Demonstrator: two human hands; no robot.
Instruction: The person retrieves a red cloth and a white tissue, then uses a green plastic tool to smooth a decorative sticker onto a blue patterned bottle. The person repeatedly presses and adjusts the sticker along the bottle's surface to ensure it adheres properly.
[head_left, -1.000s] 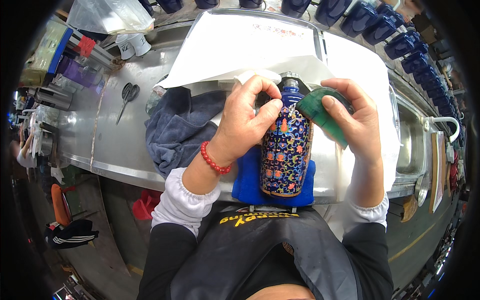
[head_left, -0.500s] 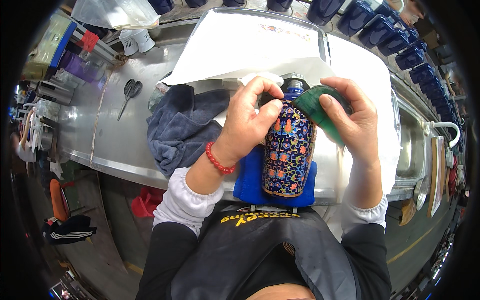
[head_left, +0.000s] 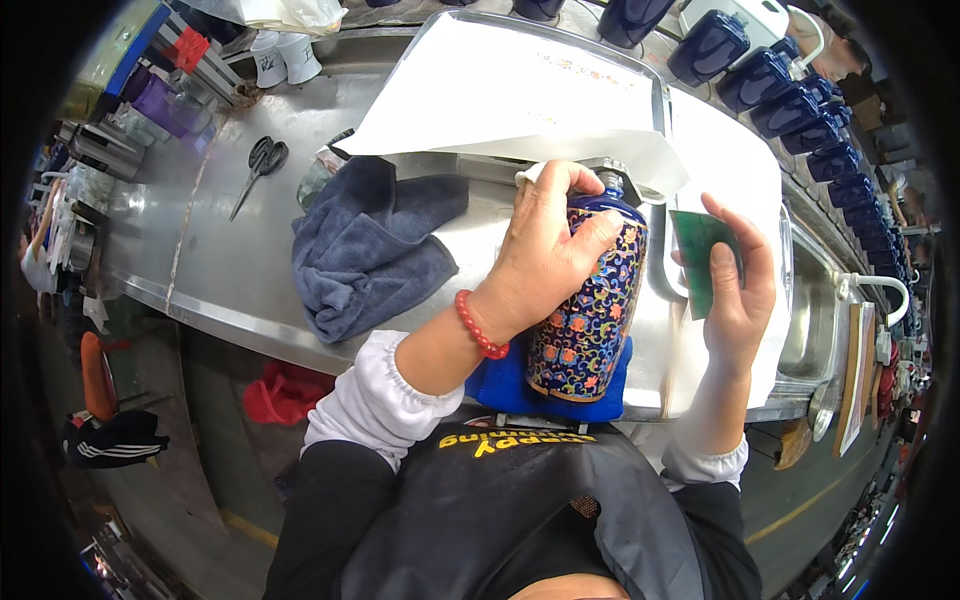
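A dark blue bottle (head_left: 588, 335) with a colourful floral pattern leans on a folded blue cloth (head_left: 495, 385) in front of me, its neck pointing away. My left hand (head_left: 545, 250) grips its upper part, thumb across the patterned shoulder and fingers by the neck. To the right of the bottle, my right hand (head_left: 742, 305) pinches a flat green scraper (head_left: 697, 262) between thumb and fingers, clear of the bottle's surface. The far side of the bottle is hidden.
A crumpled grey towel (head_left: 365, 250) lies left of the bottle, with black scissors (head_left: 262, 165) farther left. Behind is a tray (head_left: 665, 95) covered by white sheet. Several plain blue bottles (head_left: 755, 80) line the far right, above a sink (head_left: 815, 310).
My right hand has drawn the scraper off the bottle to the right. My left hand has shifted right, now lying over the bottle's shoulder, and the bottle's top tilts slightly right.
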